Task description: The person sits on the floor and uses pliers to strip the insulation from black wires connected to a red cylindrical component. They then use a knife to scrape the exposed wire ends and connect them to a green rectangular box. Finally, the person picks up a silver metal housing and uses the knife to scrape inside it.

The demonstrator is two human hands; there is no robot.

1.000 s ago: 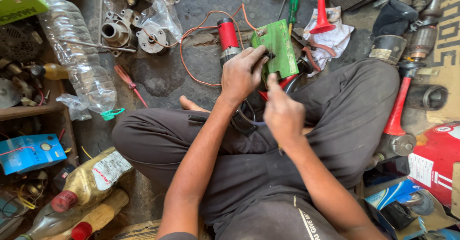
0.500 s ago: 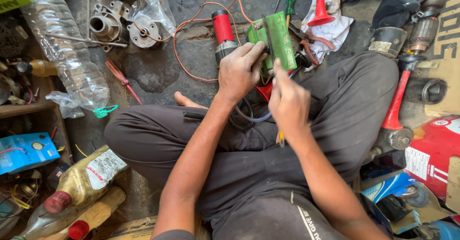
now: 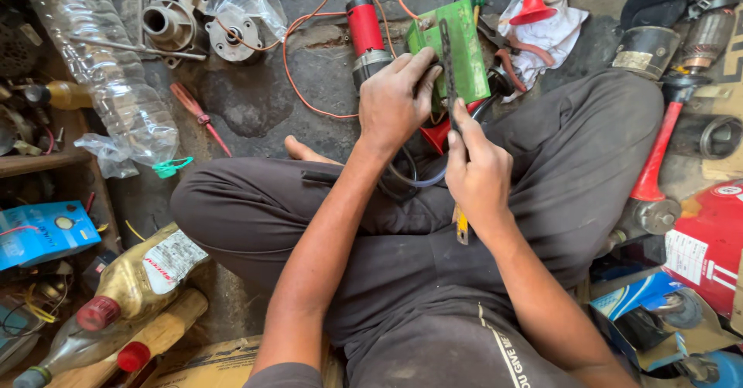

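1. The left hand (image 3: 395,105) grips the lower edge of a green box (image 3: 453,55), fingers curled over it.
2. The right hand (image 3: 476,171) holds a dark blade (image 3: 447,66) against the box face; a yellow handle (image 3: 461,225) sticks out below the fist.
3. A red cylinder (image 3: 365,32) with orange wire (image 3: 298,86) lies just left of the box.
4. The person sits cross-legged on the floor (image 3: 255,101) in dark trousers.
5. A clear plastic bottle (image 3: 108,78) lies at the left, a small red screwdriver (image 3: 197,113) beside it.
6. A red horn (image 3: 658,156) lies at the right, a white rag (image 3: 553,36) near the box.
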